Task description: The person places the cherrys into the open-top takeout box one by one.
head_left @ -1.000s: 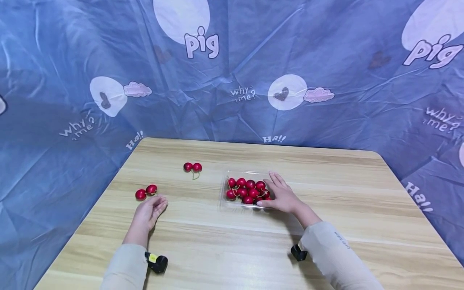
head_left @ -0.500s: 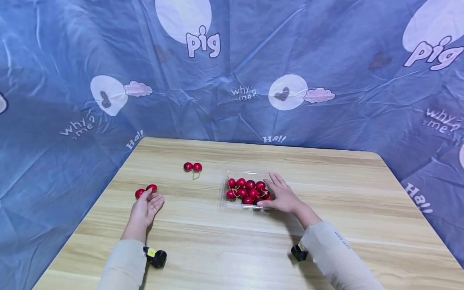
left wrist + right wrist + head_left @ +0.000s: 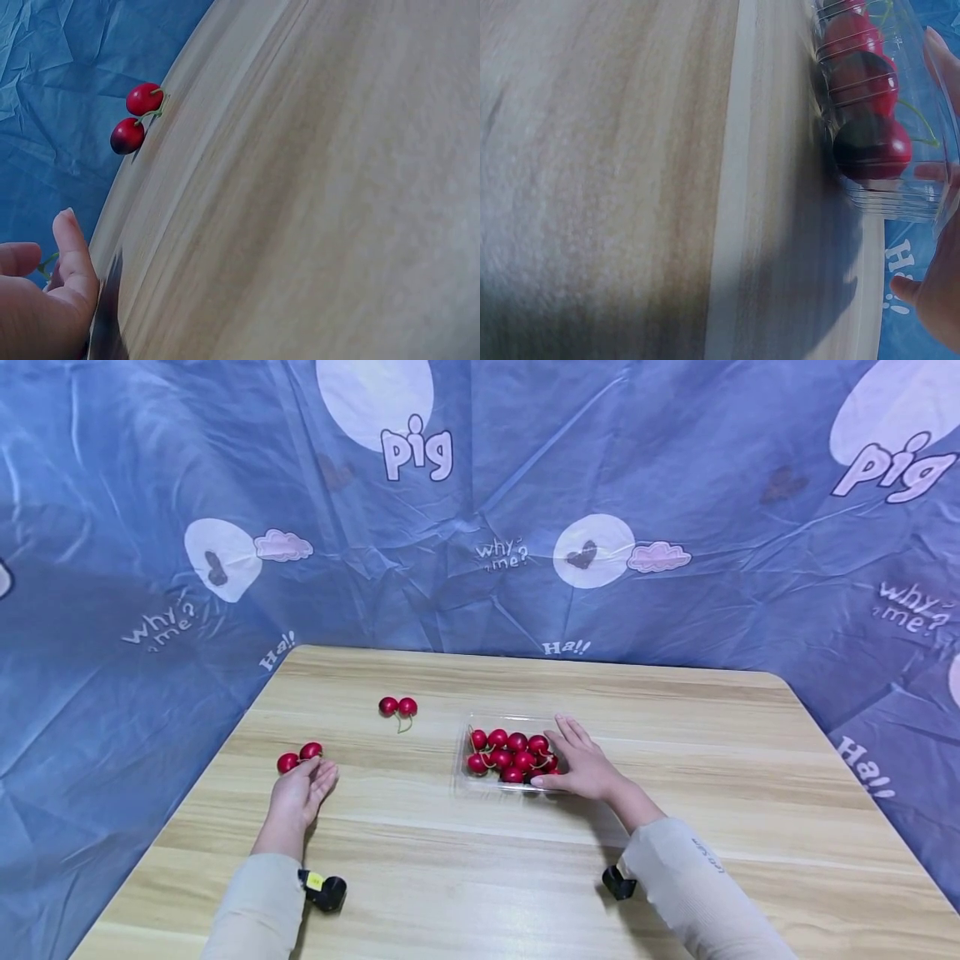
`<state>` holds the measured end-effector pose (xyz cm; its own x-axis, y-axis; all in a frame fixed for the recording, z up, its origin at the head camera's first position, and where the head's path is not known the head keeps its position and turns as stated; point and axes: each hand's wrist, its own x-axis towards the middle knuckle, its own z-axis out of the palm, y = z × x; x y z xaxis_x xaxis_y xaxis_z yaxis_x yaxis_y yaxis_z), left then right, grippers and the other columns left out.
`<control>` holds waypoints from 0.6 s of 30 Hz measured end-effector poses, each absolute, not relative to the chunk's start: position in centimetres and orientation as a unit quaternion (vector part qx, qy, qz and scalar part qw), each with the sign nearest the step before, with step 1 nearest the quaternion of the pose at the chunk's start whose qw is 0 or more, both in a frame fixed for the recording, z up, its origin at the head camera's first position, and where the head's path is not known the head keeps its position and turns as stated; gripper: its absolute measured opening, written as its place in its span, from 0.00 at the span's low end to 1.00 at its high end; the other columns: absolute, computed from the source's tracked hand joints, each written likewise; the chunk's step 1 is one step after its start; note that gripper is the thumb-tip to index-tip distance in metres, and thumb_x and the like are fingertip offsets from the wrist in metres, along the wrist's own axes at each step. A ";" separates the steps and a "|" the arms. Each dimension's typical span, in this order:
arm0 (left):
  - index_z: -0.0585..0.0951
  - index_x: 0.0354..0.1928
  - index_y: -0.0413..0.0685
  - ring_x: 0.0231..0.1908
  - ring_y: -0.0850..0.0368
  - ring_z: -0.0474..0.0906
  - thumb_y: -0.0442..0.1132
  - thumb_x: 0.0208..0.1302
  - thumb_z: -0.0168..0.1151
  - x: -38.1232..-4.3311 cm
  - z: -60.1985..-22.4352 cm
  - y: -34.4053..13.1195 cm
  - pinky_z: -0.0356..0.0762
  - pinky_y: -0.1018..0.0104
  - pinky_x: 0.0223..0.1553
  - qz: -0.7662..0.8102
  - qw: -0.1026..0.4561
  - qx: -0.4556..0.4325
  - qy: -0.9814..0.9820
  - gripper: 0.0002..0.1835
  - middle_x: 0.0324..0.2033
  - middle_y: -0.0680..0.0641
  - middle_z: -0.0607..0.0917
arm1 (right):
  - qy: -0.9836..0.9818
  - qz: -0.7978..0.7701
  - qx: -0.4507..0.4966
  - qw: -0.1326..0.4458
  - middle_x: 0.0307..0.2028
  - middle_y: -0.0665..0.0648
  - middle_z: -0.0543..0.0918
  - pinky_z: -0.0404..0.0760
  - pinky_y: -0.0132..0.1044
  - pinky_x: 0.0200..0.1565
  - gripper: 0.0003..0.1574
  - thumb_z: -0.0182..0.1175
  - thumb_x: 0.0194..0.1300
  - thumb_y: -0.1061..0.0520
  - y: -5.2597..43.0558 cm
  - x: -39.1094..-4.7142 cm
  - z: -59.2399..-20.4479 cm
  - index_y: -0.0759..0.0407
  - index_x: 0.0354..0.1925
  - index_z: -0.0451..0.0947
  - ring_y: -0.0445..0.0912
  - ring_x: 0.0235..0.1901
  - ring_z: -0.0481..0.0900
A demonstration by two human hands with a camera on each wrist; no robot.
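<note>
In the head view my left hand (image 3: 297, 793) is at a pair of red cherries (image 3: 288, 762) on the left of the table, thumb overlapping them. The left wrist view shows a green stem (image 3: 49, 262) in the gap between my thumb and fingers; those cherries are hidden there. My right hand (image 3: 588, 768) holds the right end of a clear plastic container (image 3: 459, 768), thumb at its near side and fingers at the far side. Several stemmed cherries (image 3: 501, 759) fill the container. In the right wrist view, dark red cherries (image 3: 871, 146) show through its ribbed wall.
Another joined cherry pair (image 3: 397, 706) lies farther back on the wooden table (image 3: 450, 877), left of the container. A blue printed cloth (image 3: 465, 602) hangs around the table's back and sides. Both wrists carry small black cameras (image 3: 326, 893).
My left hand has turned palm upward and moved slightly left to the near cherry pair, with the thumb now closer to the fingers. The right hand and container have stayed put.
</note>
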<state>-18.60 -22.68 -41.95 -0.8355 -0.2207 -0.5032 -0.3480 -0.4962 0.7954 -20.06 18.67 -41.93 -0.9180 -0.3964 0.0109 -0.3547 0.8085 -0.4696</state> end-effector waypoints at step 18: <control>0.56 0.59 0.30 0.33 0.64 0.78 0.37 0.66 0.37 -17.5 -41.6 -22.9 0.71 0.73 0.42 0.762 0.025 -0.266 0.590 0.23 0.26 0.53 0.79 | 0.949 -0.239 -0.203 0.040 0.65 0.64 0.43 0.43 0.59 0.56 0.57 0.56 0.44 0.30 18.8 -19.9 -42.0 0.64 0.61 0.55 0.58 0.62 0.36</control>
<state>-17.46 -22.85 -41.59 -0.8573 -0.2760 -0.4346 -0.3519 -0.3020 0.8860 -19.89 18.75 -42.04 -0.9145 -0.4042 0.0202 -0.3657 0.8039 -0.4691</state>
